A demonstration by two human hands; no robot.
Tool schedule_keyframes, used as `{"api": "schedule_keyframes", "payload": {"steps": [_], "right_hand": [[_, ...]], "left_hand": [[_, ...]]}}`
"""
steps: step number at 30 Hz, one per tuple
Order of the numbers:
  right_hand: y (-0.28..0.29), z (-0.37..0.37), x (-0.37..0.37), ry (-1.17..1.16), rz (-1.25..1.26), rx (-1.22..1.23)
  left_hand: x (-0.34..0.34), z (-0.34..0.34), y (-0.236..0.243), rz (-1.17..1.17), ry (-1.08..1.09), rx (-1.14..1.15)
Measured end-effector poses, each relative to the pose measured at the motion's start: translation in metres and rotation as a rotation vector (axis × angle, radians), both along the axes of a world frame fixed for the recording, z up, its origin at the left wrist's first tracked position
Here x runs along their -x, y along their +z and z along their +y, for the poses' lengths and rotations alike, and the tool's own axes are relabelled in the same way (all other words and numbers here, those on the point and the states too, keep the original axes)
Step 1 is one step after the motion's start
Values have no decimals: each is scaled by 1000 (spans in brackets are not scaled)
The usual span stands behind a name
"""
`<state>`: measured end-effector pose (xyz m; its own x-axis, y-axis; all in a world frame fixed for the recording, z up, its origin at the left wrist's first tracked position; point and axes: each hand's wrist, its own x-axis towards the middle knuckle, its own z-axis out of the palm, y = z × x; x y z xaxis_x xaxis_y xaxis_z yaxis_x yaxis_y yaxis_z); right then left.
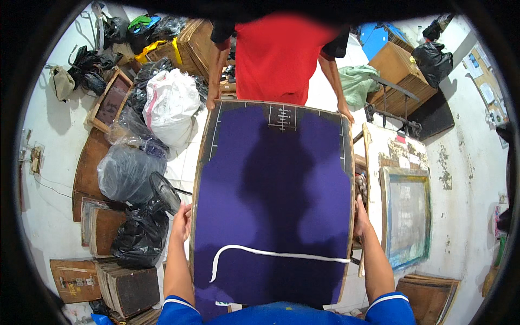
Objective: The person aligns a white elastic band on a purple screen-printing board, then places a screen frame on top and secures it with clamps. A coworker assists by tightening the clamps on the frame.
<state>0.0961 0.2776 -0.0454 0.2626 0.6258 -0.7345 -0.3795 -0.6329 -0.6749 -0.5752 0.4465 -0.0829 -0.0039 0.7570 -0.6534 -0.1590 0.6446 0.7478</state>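
Observation:
A large board (pixel 197 173) covered with deep purple fabric (pixel 222 195) lies flat in front of me, its dark top border marked with white lines. A white curved strip (pixel 281 254) runs across the lower fabric. My left hand (pixel 183 222) grips the board's left edge, and my right hand (pixel 361 219) holds the opposite side, fingers partly hidden. Across from me, a person in a red shirt (pixel 273 59) has a hand at each upper corner (pixel 211 100) of the board. A dark shadow falls over the fabric's middle.
Plastic bags (pixel 130 173), a white sack (pixel 168 103) and a black bag (pixel 138 238) crowd the left. Stacked boards stand at lower left (pixel 132 290) and upper right (pixel 392 73). A screen frame (pixel 406 211) leans on the right, near a metal rack (pixel 401 92) and white wall.

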Motion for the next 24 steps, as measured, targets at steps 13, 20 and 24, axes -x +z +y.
{"api": "schedule_keyframes", "payload": {"steps": [13,20,24], "right_hand": [[-57,-263,94,-151,364,86],[-15,-222,77,-129,413,40],[-24,-220,79,-158,403,-8]], "left_hand": [[23,-205,46,-135,-58,469],[13,-222,42,-162,-135,302],[19,-227,25,-91,-111,323]]}}
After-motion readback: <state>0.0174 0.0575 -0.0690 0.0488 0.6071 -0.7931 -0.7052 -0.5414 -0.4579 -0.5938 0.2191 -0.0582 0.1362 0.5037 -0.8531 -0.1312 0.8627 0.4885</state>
